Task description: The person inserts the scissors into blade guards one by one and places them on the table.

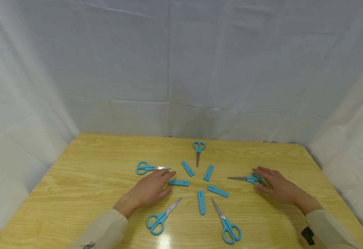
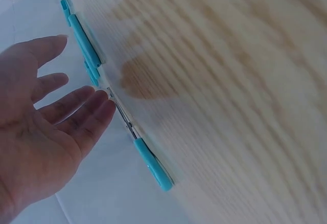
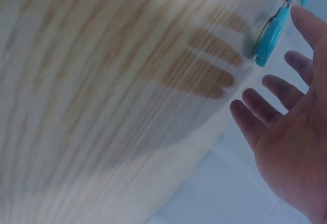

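My left hand [image 1: 148,189] hovers over the table with its fingers extended and holds nothing. Its fingertips are close to a blue blade cover [image 1: 181,183] and to the blade of the left pair of blue-handled scissors [image 1: 144,168], whose handle [image 2: 153,165] also shows in the left wrist view. On the right, my right hand [image 1: 279,188] reaches over the handle of another pair of scissors [image 1: 238,178], whose blades point left. In the right wrist view its fingers are spread, apart from the scissors handle [image 3: 272,35], gripping nothing.
More blue-handled scissors lie at the back [image 1: 198,148], front left [image 1: 158,221] and front right [image 1: 230,231], blades pointing inward. Several blue covers, such as one [image 1: 201,203] near the front, form a ring in the middle. White cloth [image 1: 181,69] hangs around the wooden table [image 1: 91,180].
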Available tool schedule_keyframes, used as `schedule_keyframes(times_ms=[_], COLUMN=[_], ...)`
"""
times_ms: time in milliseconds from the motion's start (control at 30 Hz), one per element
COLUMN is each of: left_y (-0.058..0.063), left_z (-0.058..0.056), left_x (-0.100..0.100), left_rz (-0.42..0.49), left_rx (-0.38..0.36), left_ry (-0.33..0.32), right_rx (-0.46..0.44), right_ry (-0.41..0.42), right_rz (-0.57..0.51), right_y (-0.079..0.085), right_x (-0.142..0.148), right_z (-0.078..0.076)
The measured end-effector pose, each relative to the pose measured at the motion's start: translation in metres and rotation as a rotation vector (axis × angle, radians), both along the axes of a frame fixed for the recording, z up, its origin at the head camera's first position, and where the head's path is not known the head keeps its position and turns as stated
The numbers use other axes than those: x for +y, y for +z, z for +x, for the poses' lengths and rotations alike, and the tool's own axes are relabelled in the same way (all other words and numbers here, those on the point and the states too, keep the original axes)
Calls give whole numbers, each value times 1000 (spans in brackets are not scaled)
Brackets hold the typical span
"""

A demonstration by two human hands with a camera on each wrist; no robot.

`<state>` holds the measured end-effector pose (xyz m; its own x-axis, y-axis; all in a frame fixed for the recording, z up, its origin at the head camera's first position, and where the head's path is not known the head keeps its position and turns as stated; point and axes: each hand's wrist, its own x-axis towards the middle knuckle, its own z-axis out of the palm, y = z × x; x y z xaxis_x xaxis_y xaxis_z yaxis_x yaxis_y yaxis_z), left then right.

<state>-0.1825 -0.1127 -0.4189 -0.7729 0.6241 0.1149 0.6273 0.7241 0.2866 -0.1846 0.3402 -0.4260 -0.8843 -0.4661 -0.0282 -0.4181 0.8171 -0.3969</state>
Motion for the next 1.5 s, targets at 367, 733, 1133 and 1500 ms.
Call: schedule_keyframes(times_ms=[367,733,1133,1500], left_y=[0,-2,-2,1], left_z=[-2,-8,-20,-21], left_x=[6,12,19,23], left_rz=[-26,-29,-46,-50], left_rx=[-24,8,-14,-37], left_ry=[13,-12,5,-4], right_rx=[1,4,-1,-29], right_ry=[-1,10,54,94], right_rz=[-1,-4,1,46], right_y=[-1,1,4,10], right_x=[-1,-4,-6,-6], right_z=[-3,-5,-9,-13])
